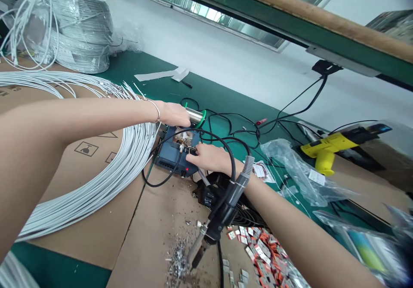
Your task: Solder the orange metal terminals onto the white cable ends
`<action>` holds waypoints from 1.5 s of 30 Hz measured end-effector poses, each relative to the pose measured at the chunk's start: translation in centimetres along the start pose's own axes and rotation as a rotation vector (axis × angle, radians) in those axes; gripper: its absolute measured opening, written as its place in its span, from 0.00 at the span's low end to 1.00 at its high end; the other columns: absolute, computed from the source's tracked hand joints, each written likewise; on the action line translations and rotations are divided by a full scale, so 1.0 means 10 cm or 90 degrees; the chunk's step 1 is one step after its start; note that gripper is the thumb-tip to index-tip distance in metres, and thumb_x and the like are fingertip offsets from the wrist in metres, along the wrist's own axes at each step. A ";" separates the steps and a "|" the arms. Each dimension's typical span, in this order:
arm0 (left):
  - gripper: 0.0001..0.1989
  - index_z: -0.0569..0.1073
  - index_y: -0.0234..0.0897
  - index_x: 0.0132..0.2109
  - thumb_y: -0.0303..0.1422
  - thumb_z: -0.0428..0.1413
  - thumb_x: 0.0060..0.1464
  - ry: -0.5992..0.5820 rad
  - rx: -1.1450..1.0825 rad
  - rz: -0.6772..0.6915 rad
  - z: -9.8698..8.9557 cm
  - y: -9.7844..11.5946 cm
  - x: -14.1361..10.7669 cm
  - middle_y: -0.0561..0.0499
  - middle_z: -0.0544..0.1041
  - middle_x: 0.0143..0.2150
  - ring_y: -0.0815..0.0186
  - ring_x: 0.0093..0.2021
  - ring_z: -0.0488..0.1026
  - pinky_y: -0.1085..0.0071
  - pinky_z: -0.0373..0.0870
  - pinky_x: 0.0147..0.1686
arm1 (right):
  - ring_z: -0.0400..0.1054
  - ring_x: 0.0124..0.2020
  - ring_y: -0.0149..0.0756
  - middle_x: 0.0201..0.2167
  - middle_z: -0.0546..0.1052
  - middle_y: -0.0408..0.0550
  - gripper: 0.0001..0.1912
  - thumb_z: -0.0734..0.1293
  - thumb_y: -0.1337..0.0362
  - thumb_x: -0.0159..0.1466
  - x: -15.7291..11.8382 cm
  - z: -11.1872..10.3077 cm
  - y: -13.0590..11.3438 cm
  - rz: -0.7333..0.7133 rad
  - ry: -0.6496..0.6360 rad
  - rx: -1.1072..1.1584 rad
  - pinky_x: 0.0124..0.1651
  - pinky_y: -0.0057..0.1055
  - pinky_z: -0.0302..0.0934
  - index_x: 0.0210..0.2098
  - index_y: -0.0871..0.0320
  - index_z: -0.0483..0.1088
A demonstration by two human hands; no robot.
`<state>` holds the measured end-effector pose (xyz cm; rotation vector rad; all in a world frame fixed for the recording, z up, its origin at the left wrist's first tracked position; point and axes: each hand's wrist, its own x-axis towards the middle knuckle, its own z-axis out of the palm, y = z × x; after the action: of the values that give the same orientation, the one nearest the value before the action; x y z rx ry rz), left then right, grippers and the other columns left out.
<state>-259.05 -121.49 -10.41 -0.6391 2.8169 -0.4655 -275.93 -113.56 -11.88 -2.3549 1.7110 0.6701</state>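
Note:
My left hand [176,114] is closed at the left end of a solder spool [195,116] with a green rim, above a dark blue soldering station [171,155]. Its fingertips are hidden, so what they grip is unclear. My right hand [209,157] has its fingers curled at the station's right side, by small metal parts on top; whatever it pinches is too small to make out. A red light [187,169] glows on the station's front. Nearer, a black soldering tool [226,206] hangs in a holder, tip down over silvery scraps [180,258].
A big bundle of white cables [129,159] curves over cardboard at left, with wrapped coils [80,30] behind. Orange and white connectors [264,253] lie at front right. A yellow heat gun [332,146], plastic bags and tangled black cords occupy the right. A shelf edge [290,10] crosses above.

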 end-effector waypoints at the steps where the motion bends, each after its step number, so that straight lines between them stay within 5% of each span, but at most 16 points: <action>1: 0.09 0.72 0.33 0.37 0.20 0.51 0.52 -0.006 0.000 -0.003 0.01 0.00 -0.01 0.46 0.76 0.35 0.64 0.33 0.71 0.70 0.62 0.29 | 0.72 0.37 0.48 0.38 0.76 0.58 0.28 0.54 0.45 0.59 0.00 0.01 0.01 0.000 0.001 -0.002 0.32 0.33 0.60 0.39 0.60 0.72; 7: 0.07 0.71 0.33 0.42 0.28 0.51 0.58 0.006 -0.007 -0.017 0.09 0.01 0.02 0.50 0.74 0.37 0.67 0.36 0.72 0.66 0.69 0.37 | 0.72 0.38 0.48 0.38 0.76 0.58 0.28 0.54 0.45 0.59 0.02 0.01 0.00 -0.002 -0.001 -0.013 0.33 0.33 0.60 0.39 0.60 0.72; 23: 0.07 0.72 0.32 0.42 0.25 0.51 0.57 0.062 -0.029 -0.004 0.20 -0.01 0.05 0.49 0.75 0.35 0.67 0.33 0.72 0.68 0.69 0.35 | 0.71 0.33 0.49 0.34 0.75 0.57 0.31 0.49 0.42 0.57 0.10 0.08 0.08 -0.043 0.008 -0.010 0.28 0.35 0.58 0.32 0.60 0.71; 35: 0.08 0.72 0.32 0.40 0.23 0.49 0.57 0.042 -0.059 0.024 0.01 0.06 0.10 0.48 0.75 0.37 0.65 0.36 0.72 0.67 0.66 0.36 | 0.71 0.35 0.51 0.37 0.75 0.58 0.32 0.48 0.41 0.57 0.09 0.09 0.08 -0.036 0.009 -0.012 0.30 0.37 0.60 0.33 0.60 0.71; 45: 0.12 0.74 0.38 0.38 0.21 0.48 0.53 0.041 -0.162 -0.036 -0.04 0.09 0.04 0.42 0.77 0.38 0.61 0.37 0.72 0.69 0.59 0.32 | 0.71 0.38 0.55 0.41 0.75 0.61 0.33 0.51 0.42 0.56 -0.01 -0.04 -0.06 -0.004 0.005 0.000 0.36 0.43 0.62 0.38 0.61 0.73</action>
<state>-259.88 -120.75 -10.37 -0.7672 2.9533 -0.1385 -275.23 -113.43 -11.54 -2.3650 1.7068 0.6599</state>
